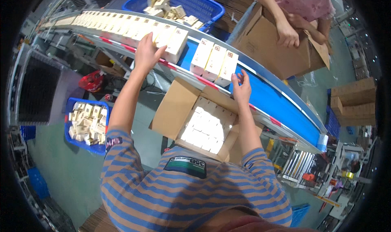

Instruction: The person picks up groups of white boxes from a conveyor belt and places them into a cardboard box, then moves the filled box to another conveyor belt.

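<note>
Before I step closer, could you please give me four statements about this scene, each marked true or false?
1. The right hand is beside three white boxes on the blue belt. True.
2. The left hand is inside a blue basket. False: it is at the long row of boxes.
3. The open carton nearest the person is empty. False: it holds white packs.
4. A co-worker's hand is at a brown carton across the belt. True.

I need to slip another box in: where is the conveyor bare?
The longest bare stretch of blue belt runs from the right hand to near the belt's right end. A smaller gap lies between the long row of boxes and the three-box group. Crowded: the belt left of that gap, where the row is packed tight.
</note>
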The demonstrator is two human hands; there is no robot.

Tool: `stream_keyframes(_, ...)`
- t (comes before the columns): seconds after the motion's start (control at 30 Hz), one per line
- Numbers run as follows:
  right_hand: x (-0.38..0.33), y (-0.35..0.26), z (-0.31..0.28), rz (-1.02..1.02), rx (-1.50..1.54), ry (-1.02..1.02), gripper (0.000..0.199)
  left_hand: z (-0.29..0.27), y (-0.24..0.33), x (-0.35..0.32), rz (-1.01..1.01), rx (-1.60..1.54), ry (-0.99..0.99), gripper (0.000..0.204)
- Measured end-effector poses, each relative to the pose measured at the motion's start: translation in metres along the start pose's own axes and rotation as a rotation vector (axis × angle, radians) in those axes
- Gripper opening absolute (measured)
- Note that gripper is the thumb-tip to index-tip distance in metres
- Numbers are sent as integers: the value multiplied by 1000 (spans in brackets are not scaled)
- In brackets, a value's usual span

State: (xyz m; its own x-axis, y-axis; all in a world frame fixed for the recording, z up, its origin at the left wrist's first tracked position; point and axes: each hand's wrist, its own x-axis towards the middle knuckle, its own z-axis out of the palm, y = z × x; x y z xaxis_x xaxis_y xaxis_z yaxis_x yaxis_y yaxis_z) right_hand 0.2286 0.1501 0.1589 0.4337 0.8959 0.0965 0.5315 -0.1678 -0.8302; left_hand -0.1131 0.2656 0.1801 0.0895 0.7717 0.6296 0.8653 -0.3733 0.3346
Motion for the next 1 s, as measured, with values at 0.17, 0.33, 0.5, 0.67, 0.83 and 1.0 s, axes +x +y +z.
stream_keyframes(0.17,1,15,1,67,172,1,70,31,25,59,-149,10,-520,70)
stream_keyframes(0.33,-4,-29,24,-25,-71,-105,74,42,64,51,-168,-55,-648,93)
stream_keyframes(0.5,5,-37,35,-66,102,-213,72,75,12,38,-240,-719,-602,79)
stream_keyframes(0.67,37,-8,11,295,454,-232,56,75,40,45,-409,-1161,-945,60)
stream_keyframes(0.83,37,-68,1,84,622,-205,51,-1,42,87,-294,-858,-638,75)
stream_keyframes(1.0,42,-156,72,71,653,-585,60,-66,-76,137,-339,-736,-506,62)
